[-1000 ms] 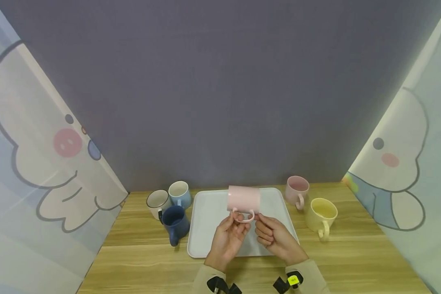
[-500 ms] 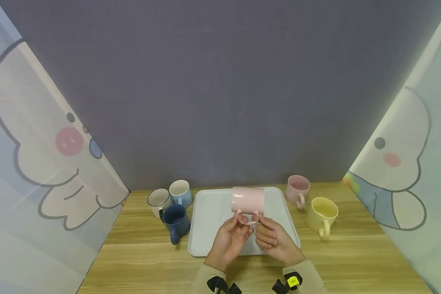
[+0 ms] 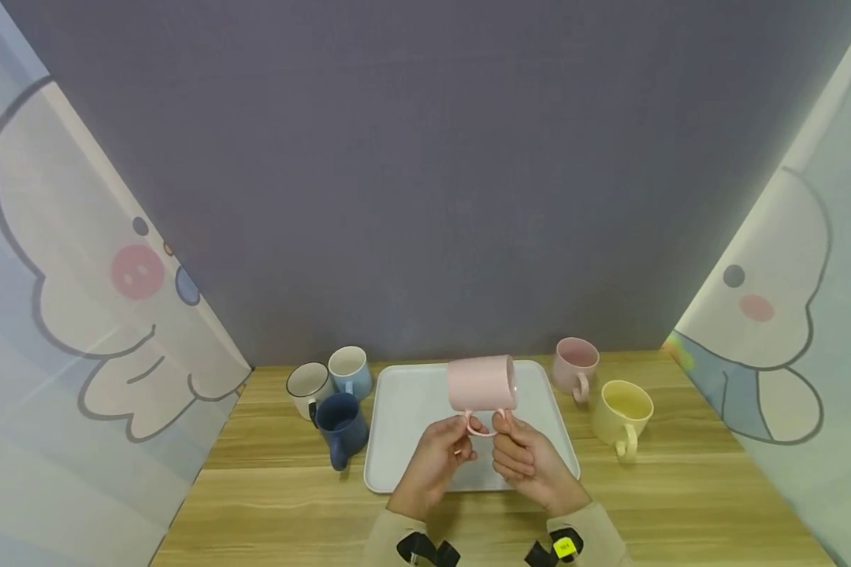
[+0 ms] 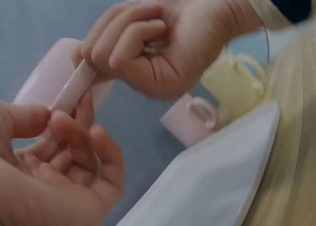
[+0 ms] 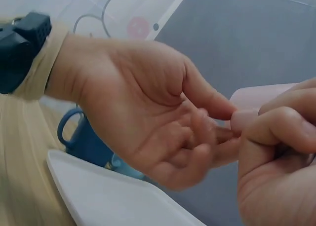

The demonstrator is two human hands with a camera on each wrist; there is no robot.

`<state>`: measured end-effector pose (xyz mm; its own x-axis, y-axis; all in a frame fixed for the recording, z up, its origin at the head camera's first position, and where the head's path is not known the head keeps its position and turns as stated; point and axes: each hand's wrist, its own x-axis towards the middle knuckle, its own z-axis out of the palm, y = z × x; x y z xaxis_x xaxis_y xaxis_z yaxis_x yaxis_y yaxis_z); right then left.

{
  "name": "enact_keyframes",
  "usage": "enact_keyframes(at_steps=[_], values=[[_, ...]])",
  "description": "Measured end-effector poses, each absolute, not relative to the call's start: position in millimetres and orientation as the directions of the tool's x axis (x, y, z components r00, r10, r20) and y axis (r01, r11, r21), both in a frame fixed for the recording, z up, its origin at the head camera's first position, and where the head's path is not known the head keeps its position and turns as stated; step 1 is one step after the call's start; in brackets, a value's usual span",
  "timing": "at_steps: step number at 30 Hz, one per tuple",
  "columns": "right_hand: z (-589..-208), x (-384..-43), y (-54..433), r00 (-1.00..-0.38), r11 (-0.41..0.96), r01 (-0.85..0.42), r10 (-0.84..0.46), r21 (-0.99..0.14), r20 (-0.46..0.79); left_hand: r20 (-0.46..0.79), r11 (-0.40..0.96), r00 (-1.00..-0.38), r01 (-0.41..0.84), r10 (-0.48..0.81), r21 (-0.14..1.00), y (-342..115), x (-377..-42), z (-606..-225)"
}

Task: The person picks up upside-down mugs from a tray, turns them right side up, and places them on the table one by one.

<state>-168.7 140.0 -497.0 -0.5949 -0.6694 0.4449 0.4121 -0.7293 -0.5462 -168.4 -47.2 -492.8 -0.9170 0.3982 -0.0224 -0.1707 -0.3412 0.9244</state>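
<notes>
A light pink mug (image 3: 481,383) lies on its side in the air above the white tray (image 3: 397,465), its handle toward the person and its mouth turned to the right. At the handle's left end, my left hand (image 3: 436,453) pinches it between thumb and fingers. My right hand (image 3: 532,465) grips the handle's right end, thumb on top and the other fingers curled. Both hands and the pink handle (image 4: 74,88) show close up in the left wrist view. In the right wrist view the mug's body is partly hidden behind the right hand's fingers (image 5: 276,132).
Left of the tray stand a white mug with a black rim (image 3: 305,386), a light blue mug (image 3: 351,370) and a dark blue mug (image 3: 342,429). To the right are another pink mug (image 3: 574,366) and a yellow mug (image 3: 620,413). A grey panel (image 3: 425,197) rises behind the wooden table (image 3: 291,504).
The held mug has shifted slightly right and turned, so its mouth now shows at the right end. Both hands keep their hold on the handle. The standing mugs stay put.
</notes>
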Motion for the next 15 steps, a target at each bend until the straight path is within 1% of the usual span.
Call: enact_keyframes(at_steps=[3,5,7,9,11,13,15], values=[[-499,-167,143,-0.616,-0.721,0.352,-0.658,-0.597,0.432,-0.044,-0.154,-0.95,-0.096,0.308,0.983,-48,-167,-492],[-500,-165,147,-0.639,-0.701,0.294,-0.65,-0.65,0.411,-0.041,-0.069,-0.972,-0.059,0.233,0.996,-50,-166,-492],[-502,-163,152,-0.675,-0.664,0.221,-0.633,-0.714,0.379,-0.024,-0.002,-0.988,-0.025,0.153,1.0,-57,-166,-494],[-501,-160,160,-0.726,-0.602,0.135,-0.601,-0.787,0.335,0.001,0.051,-0.998,0.004,0.068,0.999,-67,-166,-496],[-500,-158,169,-0.777,-0.515,0.055,-0.56,-0.856,0.287,0.051,0.171,-0.999,0.048,-0.013,0.984,-80,-168,-498],[-500,-155,179,-0.824,-0.419,0.001,-0.514,-0.908,0.237,0.103,0.312,-0.991,0.071,-0.086,0.948,-95,-170,-500],[-500,-153,189,-0.849,-0.353,-0.03,-0.484,-0.935,0.21,0.156,0.455,-0.976,0.07,-0.154,0.887,-109,-171,-504]])
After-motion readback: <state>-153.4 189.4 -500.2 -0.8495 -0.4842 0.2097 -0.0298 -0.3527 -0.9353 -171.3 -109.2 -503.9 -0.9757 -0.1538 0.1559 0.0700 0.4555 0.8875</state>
